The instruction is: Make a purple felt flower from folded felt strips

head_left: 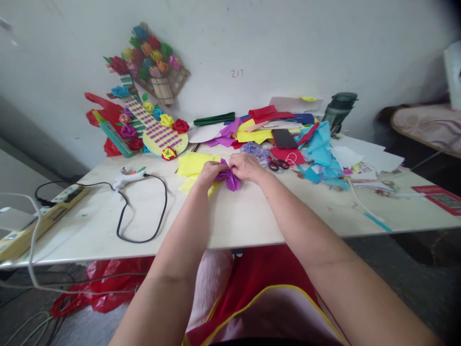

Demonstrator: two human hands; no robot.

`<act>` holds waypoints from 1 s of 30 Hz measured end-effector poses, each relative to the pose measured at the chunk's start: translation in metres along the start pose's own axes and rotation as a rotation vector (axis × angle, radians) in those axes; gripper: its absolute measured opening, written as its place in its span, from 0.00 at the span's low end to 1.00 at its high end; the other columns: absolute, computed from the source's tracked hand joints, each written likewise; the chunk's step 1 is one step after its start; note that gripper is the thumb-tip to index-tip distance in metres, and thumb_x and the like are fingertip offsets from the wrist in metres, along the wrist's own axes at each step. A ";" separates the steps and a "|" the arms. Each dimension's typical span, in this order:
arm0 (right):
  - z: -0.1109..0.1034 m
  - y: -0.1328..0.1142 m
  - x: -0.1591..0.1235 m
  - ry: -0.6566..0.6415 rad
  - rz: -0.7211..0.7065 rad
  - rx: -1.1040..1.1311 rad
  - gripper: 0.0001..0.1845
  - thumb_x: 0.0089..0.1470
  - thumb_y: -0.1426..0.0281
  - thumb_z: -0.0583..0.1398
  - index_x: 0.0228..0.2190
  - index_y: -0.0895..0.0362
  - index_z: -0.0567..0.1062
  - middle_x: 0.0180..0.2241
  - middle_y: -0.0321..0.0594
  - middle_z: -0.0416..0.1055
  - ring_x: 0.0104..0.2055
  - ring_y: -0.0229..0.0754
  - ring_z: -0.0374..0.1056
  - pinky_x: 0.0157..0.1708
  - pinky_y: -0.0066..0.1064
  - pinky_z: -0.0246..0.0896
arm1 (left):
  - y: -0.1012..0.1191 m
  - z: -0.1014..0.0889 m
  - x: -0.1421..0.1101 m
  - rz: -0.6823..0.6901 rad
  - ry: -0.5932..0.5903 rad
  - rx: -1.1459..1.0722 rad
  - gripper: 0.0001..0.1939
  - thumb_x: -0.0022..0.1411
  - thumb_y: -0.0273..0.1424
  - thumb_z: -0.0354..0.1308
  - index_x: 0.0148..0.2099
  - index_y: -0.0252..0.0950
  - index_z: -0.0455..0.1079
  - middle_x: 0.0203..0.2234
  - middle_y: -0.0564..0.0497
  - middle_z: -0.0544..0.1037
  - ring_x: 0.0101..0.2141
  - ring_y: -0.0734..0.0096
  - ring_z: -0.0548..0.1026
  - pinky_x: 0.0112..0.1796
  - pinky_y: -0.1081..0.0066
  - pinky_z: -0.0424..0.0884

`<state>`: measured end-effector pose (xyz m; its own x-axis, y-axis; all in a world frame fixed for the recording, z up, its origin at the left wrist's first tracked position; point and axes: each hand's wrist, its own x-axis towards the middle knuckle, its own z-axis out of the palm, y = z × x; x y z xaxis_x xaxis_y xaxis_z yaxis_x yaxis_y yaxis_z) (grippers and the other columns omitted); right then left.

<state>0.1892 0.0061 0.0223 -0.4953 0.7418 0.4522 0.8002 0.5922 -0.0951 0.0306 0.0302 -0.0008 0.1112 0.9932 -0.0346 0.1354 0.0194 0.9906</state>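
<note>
Between my two hands, above the table, is a purple crepe-paper flower (230, 181) with pleated, spreading petals. My left hand (211, 173) pinches its left side. On the other side, the fingers of my right hand (245, 167) are closed at its upper edge. Yellow crepe paper (196, 164) lies flat beneath and behind my left hand. Black-handled scissors (279, 165) rest just right of my right hand, by a tangle of lavender yarn (254, 150).
A glue gun (127, 179) with a looped black cord lies left, near a power strip (54, 211). Paper-flower decorations (162, 129) lean on the wall. Coloured paper sheets (259, 126), a phone (284, 138), blue paper (321, 149) and a dark bottle (339, 110) fill the back right.
</note>
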 end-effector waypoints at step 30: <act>0.004 -0.006 0.002 -0.034 0.030 -0.001 0.12 0.54 0.74 0.55 0.36 0.60 0.78 0.39 0.46 0.75 0.43 0.45 0.68 0.37 0.31 0.56 | 0.000 0.001 0.003 0.114 0.123 0.086 0.12 0.41 0.31 0.63 0.17 0.34 0.62 0.11 0.59 0.59 0.16 0.80 0.59 0.20 0.75 0.56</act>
<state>0.1815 0.0056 0.0201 -0.4820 0.7696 0.4189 0.8151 0.5692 -0.1078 0.0320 0.0335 -0.0010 0.0101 0.9951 0.0987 0.2126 -0.0986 0.9721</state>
